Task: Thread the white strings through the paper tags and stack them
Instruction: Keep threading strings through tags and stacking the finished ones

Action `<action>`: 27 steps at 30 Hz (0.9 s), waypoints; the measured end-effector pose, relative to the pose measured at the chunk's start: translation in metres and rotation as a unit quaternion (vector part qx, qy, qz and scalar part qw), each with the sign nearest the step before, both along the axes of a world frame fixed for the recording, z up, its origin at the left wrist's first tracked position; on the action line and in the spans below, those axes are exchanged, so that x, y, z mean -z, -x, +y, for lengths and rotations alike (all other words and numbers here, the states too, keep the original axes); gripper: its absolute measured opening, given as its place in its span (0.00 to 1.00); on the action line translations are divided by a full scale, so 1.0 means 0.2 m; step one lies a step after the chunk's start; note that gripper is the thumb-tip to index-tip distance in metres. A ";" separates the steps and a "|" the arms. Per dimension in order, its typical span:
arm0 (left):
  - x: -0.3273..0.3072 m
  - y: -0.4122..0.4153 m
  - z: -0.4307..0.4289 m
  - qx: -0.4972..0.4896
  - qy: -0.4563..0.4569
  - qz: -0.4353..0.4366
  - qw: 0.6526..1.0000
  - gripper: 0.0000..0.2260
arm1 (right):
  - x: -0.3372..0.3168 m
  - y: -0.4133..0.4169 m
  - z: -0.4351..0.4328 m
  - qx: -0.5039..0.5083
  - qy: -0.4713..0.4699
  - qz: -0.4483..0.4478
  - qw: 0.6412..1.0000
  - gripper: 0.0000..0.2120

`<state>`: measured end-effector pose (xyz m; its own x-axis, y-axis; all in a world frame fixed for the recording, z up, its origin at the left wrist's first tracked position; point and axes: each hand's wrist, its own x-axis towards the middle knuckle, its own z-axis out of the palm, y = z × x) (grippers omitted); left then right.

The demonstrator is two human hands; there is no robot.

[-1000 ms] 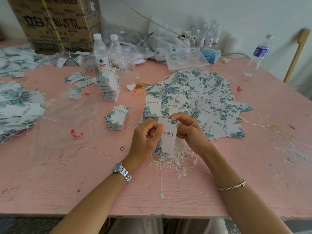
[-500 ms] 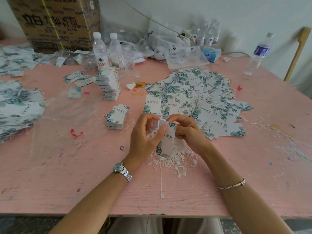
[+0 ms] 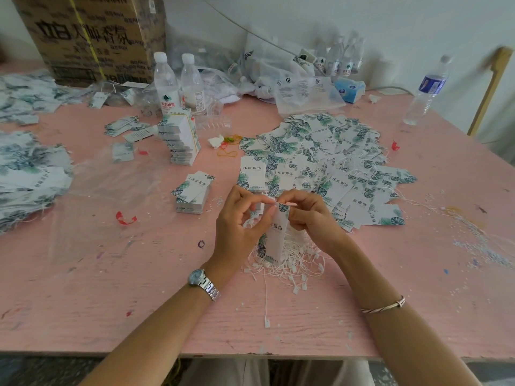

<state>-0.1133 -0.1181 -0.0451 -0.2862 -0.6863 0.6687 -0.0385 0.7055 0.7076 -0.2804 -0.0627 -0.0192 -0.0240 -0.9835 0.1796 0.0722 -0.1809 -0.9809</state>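
Left hand (image 3: 239, 220), right hand (image 3: 310, 215) pinch-tight on paper tag (image 3: 276, 238); pink table (image 3: 111, 302), white wall (image 3: 390, 23)

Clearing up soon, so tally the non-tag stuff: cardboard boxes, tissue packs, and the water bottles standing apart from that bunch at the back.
Cardboard box: 1
Blue tissue pack: 1
Water bottles standing apart: 3 (left bottle and second bottle behind the tall tag stack; blue-labelled bottle at the right)
Total: 5
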 end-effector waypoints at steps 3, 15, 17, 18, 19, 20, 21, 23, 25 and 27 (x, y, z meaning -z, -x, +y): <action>0.00 0.00 0.00 -0.006 0.023 -0.005 1.000 0.08 | 0.00 0.00 0.00 0.006 0.000 0.008 1.000 0.05; -0.02 -0.01 0.02 -0.028 0.001 -0.007 1.000 0.10 | -0.01 -0.02 0.01 0.021 -0.002 0.044 0.999 0.16; -0.01 -0.01 0.02 -0.028 0.004 -0.011 1.000 0.11 | -0.02 -0.02 0.01 0.026 0.003 0.057 0.998 0.16; -0.01 -0.01 0.02 -0.028 0.003 -0.011 1.000 0.11 | -0.02 -0.02 0.01 0.032 0.003 0.060 0.998 0.16; -0.01 -0.01 0.02 -0.029 0.001 -0.010 1.000 0.11 | -0.02 -0.02 0.01 0.037 0.001 0.061 0.997 0.15; -0.01 -0.01 0.02 -0.031 -0.001 -0.008 0.999 0.10 | -0.02 -0.02 0.01 0.042 0.000 0.062 0.997 0.13; -0.01 -0.01 0.02 -0.033 -0.002 -0.006 0.999 0.10 | -0.02 -0.03 0.01 0.046 0.002 0.064 0.997 0.11; -0.01 -0.01 0.02 -0.035 0.004 -0.004 0.999 0.09 | -0.02 -0.03 0.01 0.054 0.011 0.065 0.996 0.06; -0.01 -0.01 0.02 -0.033 0.011 -0.005 0.999 0.08 | -0.02 -0.04 0.01 0.062 0.012 0.058 0.996 0.04; -0.01 -0.01 0.01 -0.033 0.018 -0.006 0.999 0.08 | -0.02 -0.03 0.00 0.064 0.009 0.049 0.997 0.04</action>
<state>-0.1117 -0.1156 -0.0437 -0.2494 -0.6799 0.6895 -0.0952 0.7258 0.6813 -0.2738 -0.0621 -0.0161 -0.1308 -0.9702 0.2041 -0.0476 -0.1995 -0.9787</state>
